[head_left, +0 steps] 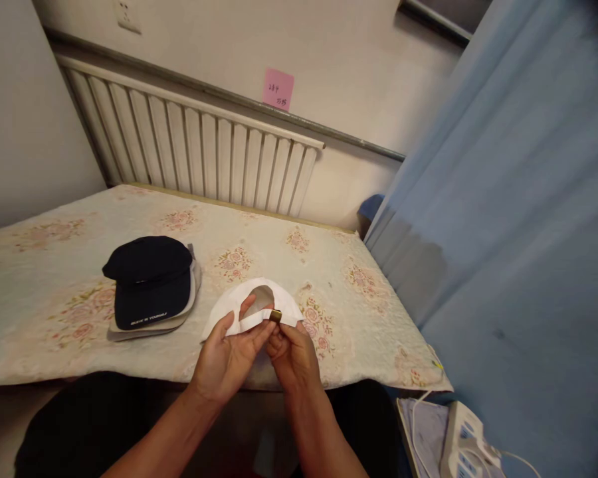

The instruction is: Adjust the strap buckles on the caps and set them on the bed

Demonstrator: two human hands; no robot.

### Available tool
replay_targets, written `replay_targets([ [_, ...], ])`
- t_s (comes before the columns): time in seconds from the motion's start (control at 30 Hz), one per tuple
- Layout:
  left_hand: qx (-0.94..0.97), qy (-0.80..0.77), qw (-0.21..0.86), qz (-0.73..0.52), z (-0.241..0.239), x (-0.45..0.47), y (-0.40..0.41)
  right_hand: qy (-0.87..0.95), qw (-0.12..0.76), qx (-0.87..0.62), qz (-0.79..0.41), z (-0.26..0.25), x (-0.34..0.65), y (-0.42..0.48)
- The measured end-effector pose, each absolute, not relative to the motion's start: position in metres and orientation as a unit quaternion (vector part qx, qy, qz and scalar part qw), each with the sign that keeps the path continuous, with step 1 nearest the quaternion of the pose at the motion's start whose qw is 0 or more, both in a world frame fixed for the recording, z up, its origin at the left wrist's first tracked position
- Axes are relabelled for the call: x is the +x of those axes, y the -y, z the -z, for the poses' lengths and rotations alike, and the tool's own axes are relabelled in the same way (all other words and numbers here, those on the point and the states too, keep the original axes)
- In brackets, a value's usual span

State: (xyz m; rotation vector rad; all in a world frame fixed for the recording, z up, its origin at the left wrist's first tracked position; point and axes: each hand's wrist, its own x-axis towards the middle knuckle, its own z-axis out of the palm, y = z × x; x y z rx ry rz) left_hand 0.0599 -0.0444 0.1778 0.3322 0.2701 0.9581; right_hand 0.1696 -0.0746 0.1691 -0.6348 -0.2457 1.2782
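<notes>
1. You are holding the white cap at the lower centre of the frame. Its back opening is facing you, and its crown appears to be resting on the table close to the near edge.
2. Your left hand is pinching the strap that spans the opening. The fingers are drawn narrow around it and the thumb is pointing up into the gap.
3. Your right hand is closing its fingertips on the brass buckle at the strap's right end. The two hands are touching each other there.
4. Left of centre, a dark cap is lying on top of a stack of pale caps, apart from the white cap.
5. Behind the table a radiator is running along the wall, with a pink note above it. A blue curtain is filling the right of the frame, and a power strip is sitting at the lower right.
6. Risk, as a judgement: you are gripping the strap with fingertips only, so an uneven pull between the hands could draw it out of the buckle.
7. Risk, as a judgement: the cap is lying near the table's edge, so a loosened pinch could let it slide off toward your lap.
</notes>
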Motion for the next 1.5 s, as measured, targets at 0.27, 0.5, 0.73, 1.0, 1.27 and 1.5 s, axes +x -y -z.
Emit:
replay_targets([
  [0.27,0.136,-0.126,0.868,-0.460,-0.178,0.054,0.043,0.172,0.723,-0.390,-0.544,-0.165,0.173,0.086],
  [0.5,0.126,-0.109,0.881,-0.443,-0.175,0.054,0.043,0.235,0.762,-0.495,-0.346,-0.172,0.175,0.100],
  [0.73,0.141,-0.119,0.884,-0.430,-0.175,0.053,0.045,0.331,0.656,-0.606,-0.306,-0.181,0.180,0.094],
  [1.0,0.168,-0.109,0.879,-0.433,-0.170,0.049,0.040,0.337,0.689,-0.582,-0.269,-0.179,0.183,0.094],
  [1.27,0.198,-0.113,0.876,-0.424,-0.162,0.044,0.036,0.333,0.687,-0.558,-0.325,-0.180,0.184,0.094],
  [1.5,0.195,-0.107,0.884,-0.412,-0.156,0.039,0.034,0.303,0.698,-0.535,-0.367,-0.180,0.182,0.091],
])
